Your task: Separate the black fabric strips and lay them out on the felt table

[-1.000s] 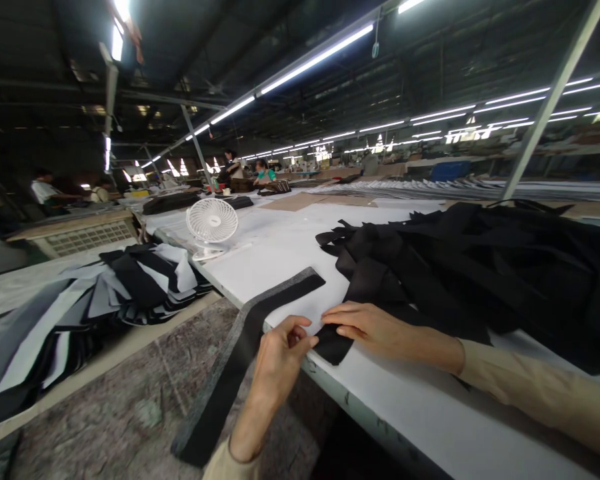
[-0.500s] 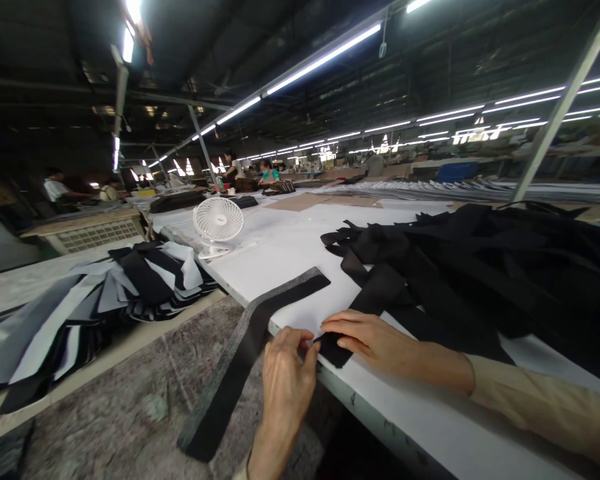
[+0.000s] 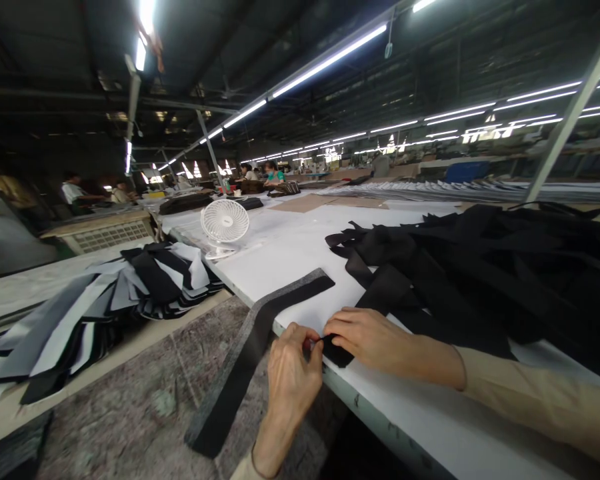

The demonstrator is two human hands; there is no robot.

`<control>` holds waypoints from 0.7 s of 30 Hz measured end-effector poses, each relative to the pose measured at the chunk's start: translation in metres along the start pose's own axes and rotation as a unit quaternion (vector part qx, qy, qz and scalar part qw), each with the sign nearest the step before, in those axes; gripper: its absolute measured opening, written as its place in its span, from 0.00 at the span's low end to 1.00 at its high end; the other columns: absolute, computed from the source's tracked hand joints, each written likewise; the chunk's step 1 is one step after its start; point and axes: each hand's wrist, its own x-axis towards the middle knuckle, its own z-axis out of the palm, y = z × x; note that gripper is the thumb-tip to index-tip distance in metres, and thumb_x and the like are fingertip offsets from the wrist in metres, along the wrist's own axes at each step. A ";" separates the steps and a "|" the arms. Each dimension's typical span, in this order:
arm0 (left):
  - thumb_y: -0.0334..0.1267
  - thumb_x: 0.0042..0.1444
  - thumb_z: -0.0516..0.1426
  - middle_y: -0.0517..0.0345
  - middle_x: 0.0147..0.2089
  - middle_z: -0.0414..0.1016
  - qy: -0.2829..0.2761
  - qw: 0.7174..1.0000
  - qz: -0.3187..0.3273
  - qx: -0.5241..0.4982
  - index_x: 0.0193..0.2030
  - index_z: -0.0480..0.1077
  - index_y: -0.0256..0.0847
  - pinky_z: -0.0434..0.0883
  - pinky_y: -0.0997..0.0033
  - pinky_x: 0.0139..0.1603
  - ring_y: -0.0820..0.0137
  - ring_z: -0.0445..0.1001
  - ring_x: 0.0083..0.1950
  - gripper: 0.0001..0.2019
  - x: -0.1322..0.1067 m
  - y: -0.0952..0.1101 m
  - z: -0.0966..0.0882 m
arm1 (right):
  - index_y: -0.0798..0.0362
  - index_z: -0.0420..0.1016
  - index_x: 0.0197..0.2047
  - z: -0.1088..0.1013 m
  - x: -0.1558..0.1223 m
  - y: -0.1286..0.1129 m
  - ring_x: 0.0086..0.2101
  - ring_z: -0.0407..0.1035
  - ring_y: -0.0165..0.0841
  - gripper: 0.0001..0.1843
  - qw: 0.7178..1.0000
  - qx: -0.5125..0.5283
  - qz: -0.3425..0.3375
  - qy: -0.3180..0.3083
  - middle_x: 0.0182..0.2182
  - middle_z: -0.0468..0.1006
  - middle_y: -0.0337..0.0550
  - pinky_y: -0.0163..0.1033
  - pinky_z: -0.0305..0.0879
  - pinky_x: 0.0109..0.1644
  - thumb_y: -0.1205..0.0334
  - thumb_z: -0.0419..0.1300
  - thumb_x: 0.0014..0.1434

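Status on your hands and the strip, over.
Left hand pinching corner of black fabric strip; right hand flat against it. Grey-edged black strip lying beside left hand.

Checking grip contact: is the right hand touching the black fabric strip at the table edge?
Touching: the head view shows the right hand with fingertips on the black fabric strip.

We can read no text, label, brand or number anywhere in this view. The white fan [image 3: 225, 230] has a small badge [image 3: 225, 219] at its hub, but the mark on it is too small and blurred for us to make out.
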 end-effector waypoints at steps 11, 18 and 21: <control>0.29 0.49 0.53 0.52 0.36 0.71 -0.007 0.998 -0.053 -0.026 0.34 0.71 0.40 0.65 0.57 0.47 0.61 0.69 0.43 0.08 -0.008 0.012 -0.005 | 0.57 0.72 0.42 0.054 0.001 0.006 0.40 0.69 0.43 0.21 0.942 -0.269 -0.100 0.175 0.38 0.75 0.52 0.43 0.64 0.35 0.80 0.47 0.49; 0.30 0.48 0.54 0.49 0.44 0.73 -0.008 0.996 -0.079 -0.040 0.41 0.72 0.39 0.62 0.50 0.56 0.58 0.70 0.48 0.12 -0.003 0.007 0.003 | 0.50 0.71 0.46 0.106 0.004 0.055 0.41 0.71 0.43 0.20 0.922 -0.223 -0.095 0.301 0.42 0.77 0.52 0.46 0.66 0.40 0.73 0.45 0.57; 0.30 0.47 0.54 0.51 0.43 0.73 -0.005 0.994 -0.096 -0.057 0.40 0.72 0.40 0.63 0.51 0.55 0.59 0.70 0.48 0.13 -0.003 0.005 0.006 | 0.44 0.73 0.41 0.113 0.003 0.069 0.39 0.73 0.40 0.19 0.927 -0.193 -0.075 0.313 0.39 0.79 0.48 0.45 0.68 0.41 0.72 0.46 0.56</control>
